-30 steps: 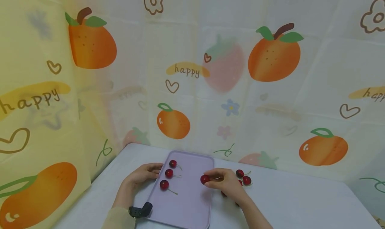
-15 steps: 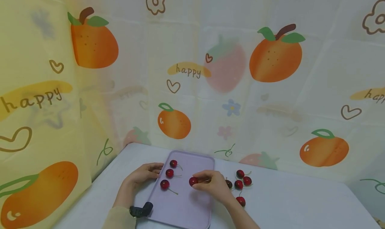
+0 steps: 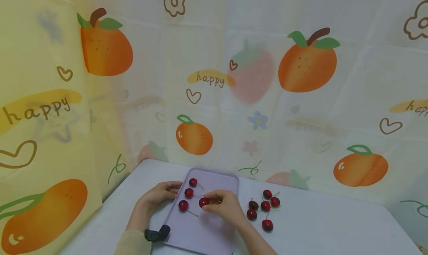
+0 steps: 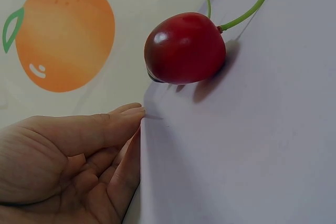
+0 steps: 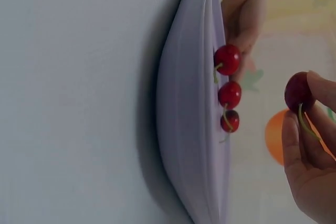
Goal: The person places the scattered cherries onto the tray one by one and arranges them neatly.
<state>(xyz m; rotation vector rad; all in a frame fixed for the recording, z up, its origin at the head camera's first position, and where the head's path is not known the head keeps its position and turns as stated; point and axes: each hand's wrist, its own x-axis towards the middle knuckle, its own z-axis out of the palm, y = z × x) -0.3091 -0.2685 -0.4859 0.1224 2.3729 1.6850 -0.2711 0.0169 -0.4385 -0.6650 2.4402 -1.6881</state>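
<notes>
A light purple tray (image 3: 219,180) lies on the white table, with three red cherries in a column along its left side: a far cherry (image 3: 193,182), a middle cherry (image 3: 188,193) and a near cherry (image 3: 183,205). My right hand (image 3: 224,206) pinches another cherry (image 5: 299,92) by thumb and fingertips above the tray, its green stem hanging down in the right wrist view. At the tray's left edge, my left hand (image 4: 79,156) holds the rim between thumb and fingers. One cherry (image 4: 185,48) sits close to that thumb in the left wrist view.
Several loose cherries (image 3: 265,206) with stems lie on the table (image 3: 321,225) to the right of the tray. A printed curtain (image 3: 214,35) with orange pictures stands behind the table, and a yellowish one (image 3: 40,76) closes off the left.
My right hand has carried its cherry leftward over the tray, nearer to the three cherries there. The loose cherries on the right have come into fuller view. My left hand stays at the rim.
</notes>
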